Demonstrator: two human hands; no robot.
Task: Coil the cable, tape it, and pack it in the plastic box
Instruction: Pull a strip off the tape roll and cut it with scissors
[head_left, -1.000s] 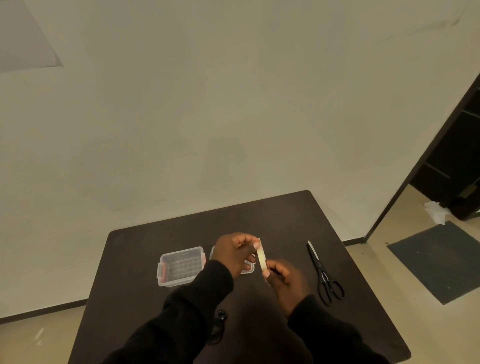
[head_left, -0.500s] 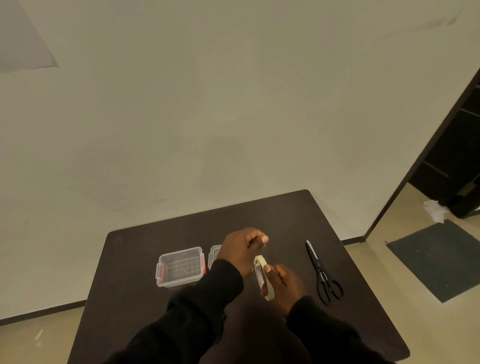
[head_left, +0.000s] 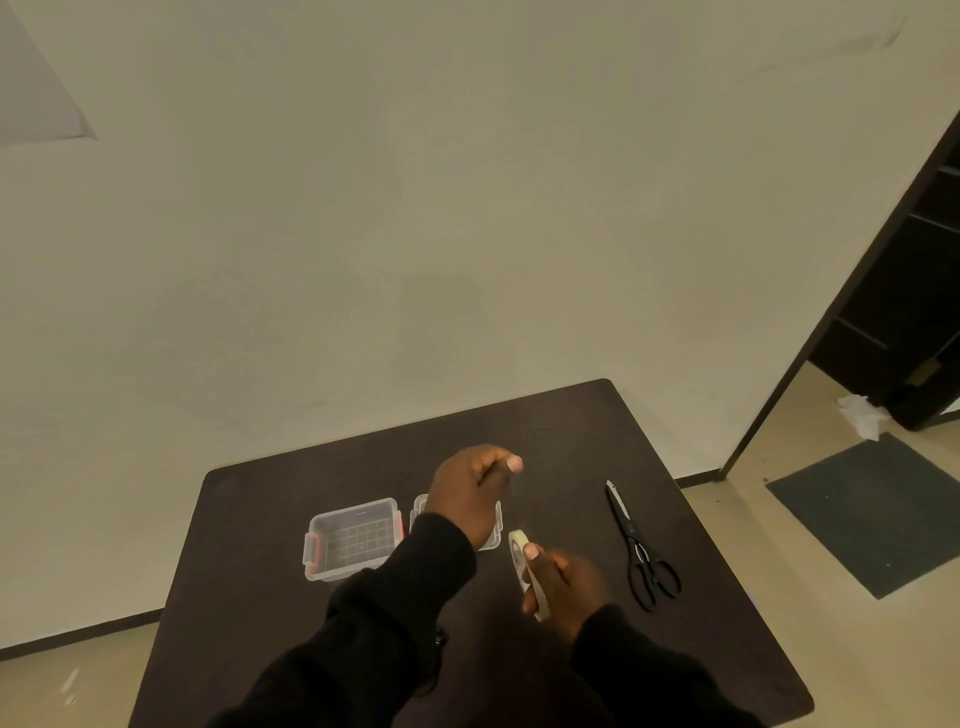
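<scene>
My right hand (head_left: 569, 584) grips a pale roll of tape (head_left: 519, 552) edge-on, low above the dark table (head_left: 545, 431). My left hand (head_left: 467, 493) is raised above and to the left of the roll, thumb and fingers pinched on the tape's free end; a thin strip runs faintly down to the roll. The clear plastic box (head_left: 311, 551) with red latches stands open to the left. Its lid (head_left: 497, 519) lies beside it, mostly hidden behind my left hand. A small bit of the black cable (head_left: 440, 642) peeks out under my left sleeve.
Black scissors (head_left: 631, 535) lie closed on the table to the right of my hands, tips pointing away. The table stands against a plain wall. On the right is a dark doorway with a floor mat (head_left: 872, 514).
My hands have drawn apart. The left one rose up and away with the tape end, while the right one dropped toward me with the roll, pulling out a strip.
</scene>
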